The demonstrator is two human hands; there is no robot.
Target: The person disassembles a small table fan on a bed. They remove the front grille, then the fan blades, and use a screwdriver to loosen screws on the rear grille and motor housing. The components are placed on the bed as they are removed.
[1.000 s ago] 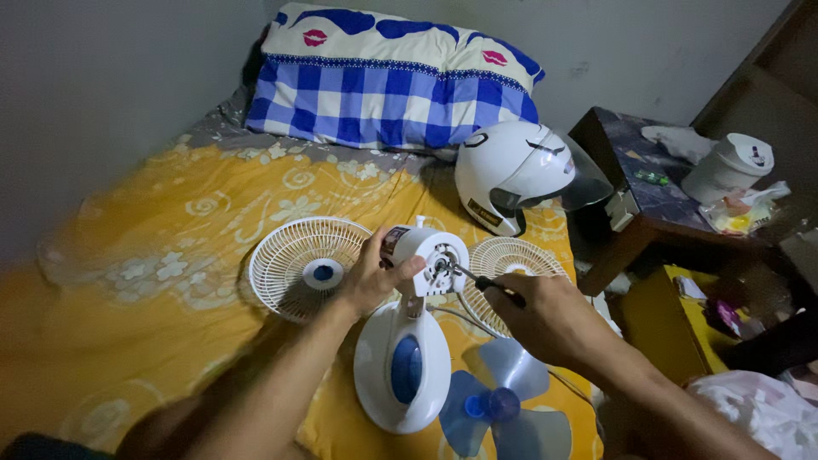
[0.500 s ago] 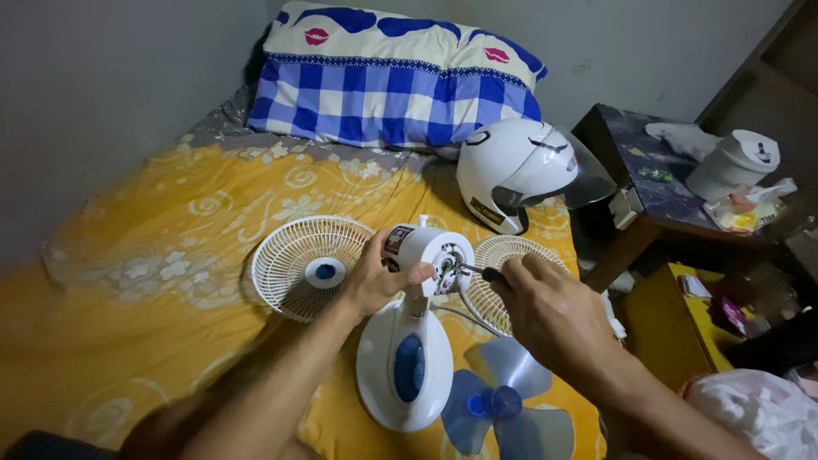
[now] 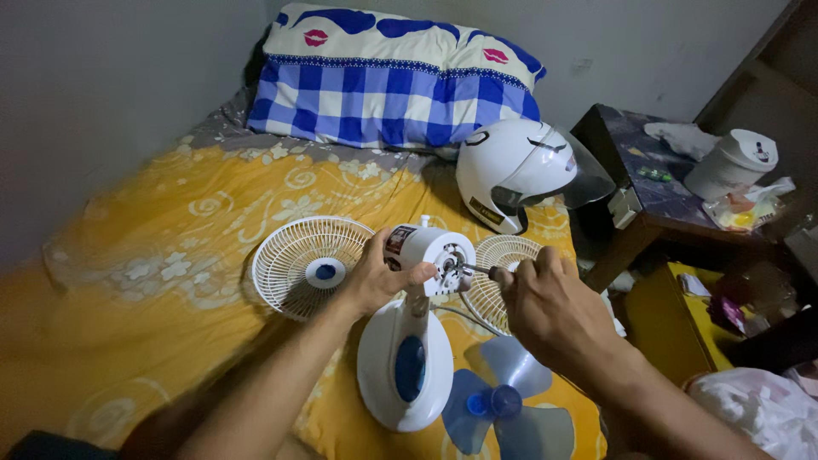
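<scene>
Fan motor: the white motor housing (image 3: 430,251) is held up at the top of its stand, over the yellow bed, its open metal face turned toward the right
Left hand: the left hand (image 3: 375,277) is wrapped round the housing from the left, fingers curled behind it and the thumb pressed across the front
Screwdriver: a thin screwdriver (image 3: 475,270) is set with its tip against the metal face of the motor, shaft nearly level
Right hand: the right hand (image 3: 545,302) is closed round the screwdriver handle, fingers bunched tight, knuckles up; the handle itself is almost fully hidden in the fist
Fan base: the white round base (image 3: 402,362) with a blue oval patch lies flat on the bed just below the motor, joined to it by the short neck
Blades: the blue fan blade (image 3: 494,400) lies loose on the bed beside the base, under the right wrist
Grilles: one white grille (image 3: 302,264) with a blue centre is seen left of the motor, a second grille (image 3: 494,255) just behind the right hand
Bed: a yellow flowered sheet (image 3: 170,247) is spread under everything
Further back: a white helmet (image 3: 520,175) with a clear visor, then a blue checked pillow (image 3: 392,81) against the wall
Right edge: a dark side table (image 3: 639,183) carrying a white lidded container (image 3: 731,166)
</scene>
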